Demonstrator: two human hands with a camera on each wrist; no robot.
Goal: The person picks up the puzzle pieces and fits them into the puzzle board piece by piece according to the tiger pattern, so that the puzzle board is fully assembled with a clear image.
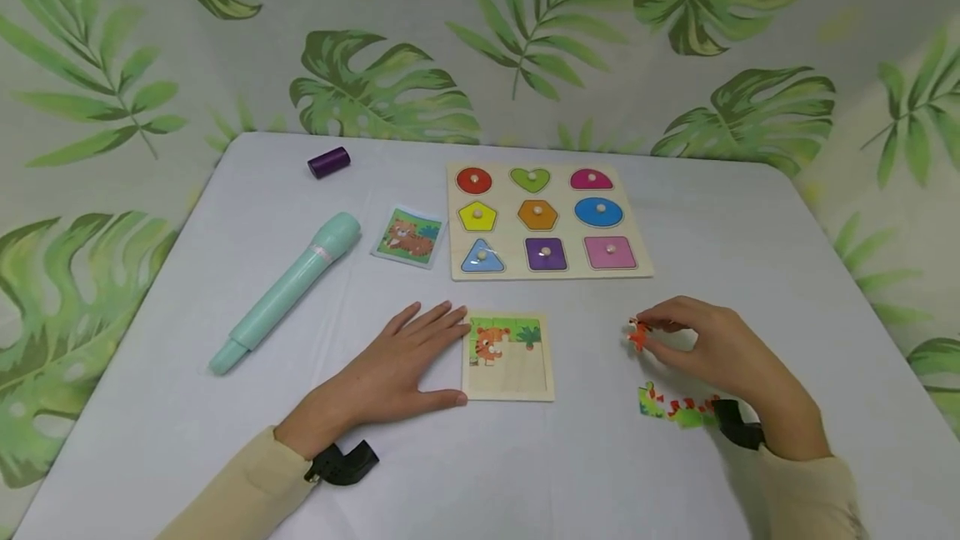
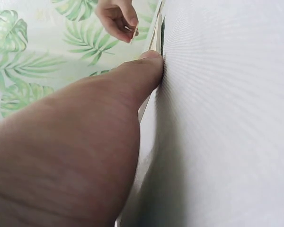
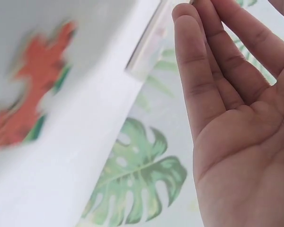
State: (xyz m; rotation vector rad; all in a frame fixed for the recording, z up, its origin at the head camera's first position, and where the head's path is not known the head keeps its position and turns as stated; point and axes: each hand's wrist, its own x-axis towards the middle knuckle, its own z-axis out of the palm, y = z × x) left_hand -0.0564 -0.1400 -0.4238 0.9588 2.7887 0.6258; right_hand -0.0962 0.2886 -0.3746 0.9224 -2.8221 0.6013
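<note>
My left hand (image 1: 408, 365) lies flat with fingers spread, its fingertips and thumb on the left edge of a small wooden puzzle tray (image 1: 550, 357). The tiger picture (image 1: 491, 342) in the tray is partly filled along its top and left; bare wood shows at the lower right. Off to the right, my right hand (image 1: 701, 340) pinches an orange puzzle piece (image 1: 637, 335) between thumb and fingers. Below that hand lie several loose puzzle pieces (image 1: 651, 402), green and orange; a blurred orange piece (image 3: 40, 75) shows large in the right wrist view.
Behind the tray lies a wooden shape board (image 1: 510, 227) with knobbed coloured pieces. Left of it are a tiger picture card (image 1: 408, 237), a mint-green wand-like tube (image 1: 288, 290) and a purple cylinder (image 1: 328, 162). A leaf-patterned cloth (image 1: 375, 90) hangs behind the white table (image 1: 592, 465).
</note>
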